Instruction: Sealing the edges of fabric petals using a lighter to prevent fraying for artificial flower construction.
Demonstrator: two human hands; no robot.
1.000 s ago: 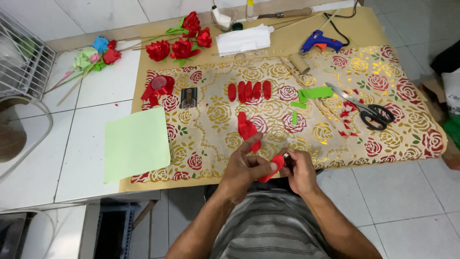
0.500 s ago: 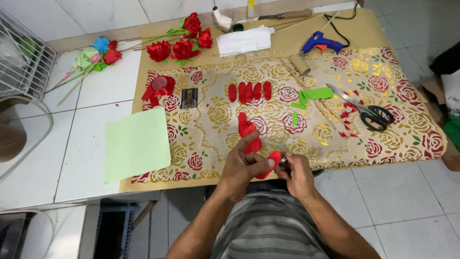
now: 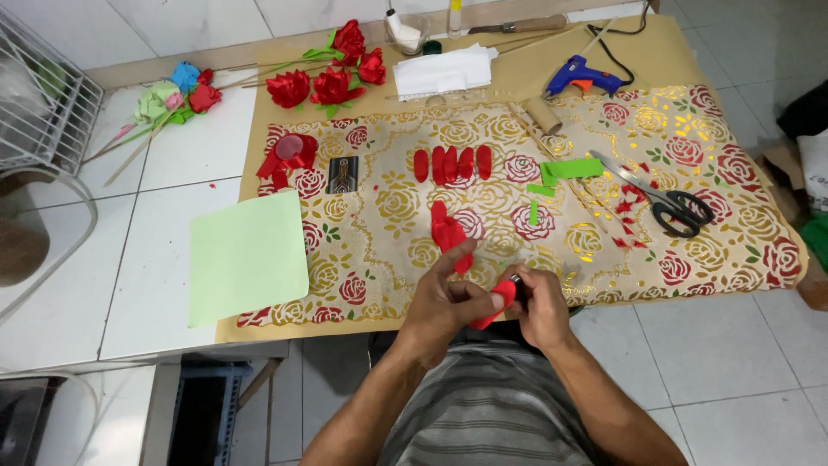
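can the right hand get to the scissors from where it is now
Probably yes. The scissors lie flat on the rose-patterned cloth, up and to the right of the right hand, with only small red scraps nearby. But that hand is busy with a red piece shared with the left hand.

White tiled floor (image 3: 733, 345) and counter (image 3: 78, 302), white wire rack (image 3: 39, 103) at left, bright even light
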